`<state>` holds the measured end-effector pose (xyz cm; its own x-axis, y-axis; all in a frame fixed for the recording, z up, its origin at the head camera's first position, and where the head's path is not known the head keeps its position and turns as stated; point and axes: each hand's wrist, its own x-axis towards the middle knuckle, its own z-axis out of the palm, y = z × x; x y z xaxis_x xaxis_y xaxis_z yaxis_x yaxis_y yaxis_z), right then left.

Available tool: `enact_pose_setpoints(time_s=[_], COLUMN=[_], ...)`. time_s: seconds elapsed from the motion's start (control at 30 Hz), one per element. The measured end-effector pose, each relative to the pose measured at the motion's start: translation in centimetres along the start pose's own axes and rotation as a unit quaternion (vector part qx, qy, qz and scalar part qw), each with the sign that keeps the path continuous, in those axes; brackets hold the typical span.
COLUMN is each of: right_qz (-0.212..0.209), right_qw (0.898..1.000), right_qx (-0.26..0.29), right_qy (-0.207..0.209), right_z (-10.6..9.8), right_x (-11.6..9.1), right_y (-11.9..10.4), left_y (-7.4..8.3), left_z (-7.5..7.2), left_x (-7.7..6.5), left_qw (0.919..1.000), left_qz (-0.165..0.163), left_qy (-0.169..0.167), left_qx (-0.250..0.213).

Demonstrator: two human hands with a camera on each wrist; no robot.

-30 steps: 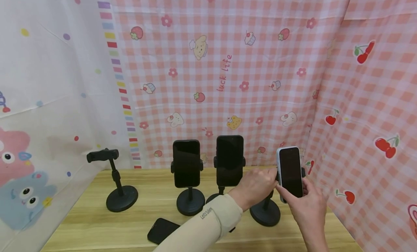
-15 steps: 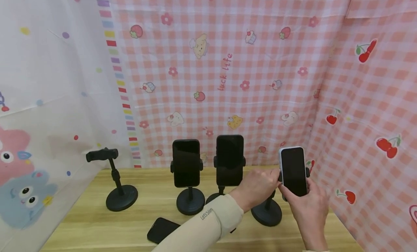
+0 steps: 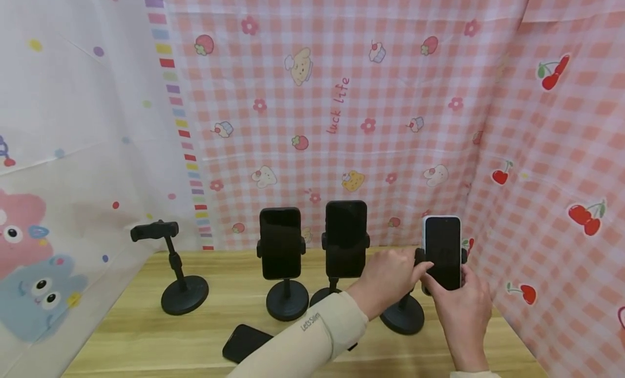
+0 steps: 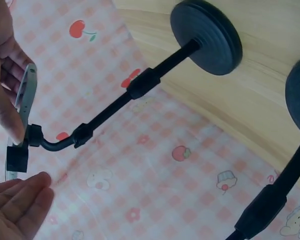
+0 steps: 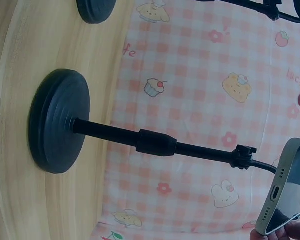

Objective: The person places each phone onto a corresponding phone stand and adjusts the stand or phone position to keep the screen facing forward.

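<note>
A phone in a pale blue case (image 3: 442, 248) stands upright between the black pads of a round-based phone stand (image 3: 403, 315). My right hand (image 3: 461, 305) grips the phone's lower part, thumb at its lower left and fingers by the right edge. At the left side, my left hand (image 3: 393, 277) has its thumb stretched to the phone's edge. In the left wrist view, the left fingers (image 4: 27, 207) lie fairly straight, a little apart from the stand's clamp (image 4: 17, 159). The phone's lower end (image 5: 275, 195), with its charging port, shows in the right wrist view.
Two stands left of the hands bear a black phone (image 3: 280, 242) and another black phone (image 3: 345, 238). A phone stand without a phone (image 3: 183, 294) is at far left. One dark phone (image 3: 246, 343) lies flat on the wooden table (image 3: 141, 340), partly behind the left sleeve.
The phone has moved slightly right and turned to face more forward. My left hand has loosened from the clamp, its thumb now extended toward the phone. The right hand keeps its grip.
</note>
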<state>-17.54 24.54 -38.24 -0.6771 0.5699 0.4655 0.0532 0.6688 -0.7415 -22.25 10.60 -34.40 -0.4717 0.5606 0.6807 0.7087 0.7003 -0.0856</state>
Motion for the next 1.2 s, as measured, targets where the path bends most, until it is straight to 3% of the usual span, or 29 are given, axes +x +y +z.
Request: enact_pose_setpoints(time_s=[0.13, 0.3, 0.7, 1.07, 1.2], right_qz=[-0.008, 0.0, -0.045, -0.014, 0.006], right_qw=[1.0, 1.0, 0.997, 0.986, 0.983], right_qx=[-0.006, -0.006, 0.053, 0.08, 0.092], right_qy=[-0.001, -0.022, -0.042, -0.145, -0.158], right_z=[0.1, 0.0, -1.1, -1.7, -1.7], right_x=[-0.1, -0.3, 1.2, 2.9, 2.9], right_y=[-0.1, -0.2, 0.2, 0.0, -0.2], left_y=[0.1, 0.0, 0.2, 0.7, 0.7], left_z=[-0.1, 0.1, 0.2, 0.4, 0.3], left_x=[0.2, 0.4, 0.7, 0.9, 0.9], left_qw=[0.9977, 0.993, 0.9892, 0.9781, 0.9679], left_qz=[-0.042, -0.069, -0.099, -0.151, -0.19], left_qy=[-0.04, -0.079, -0.092, -0.128, -0.138], left_qx=[-0.036, -0.054, -0.057, -0.065, -0.089])
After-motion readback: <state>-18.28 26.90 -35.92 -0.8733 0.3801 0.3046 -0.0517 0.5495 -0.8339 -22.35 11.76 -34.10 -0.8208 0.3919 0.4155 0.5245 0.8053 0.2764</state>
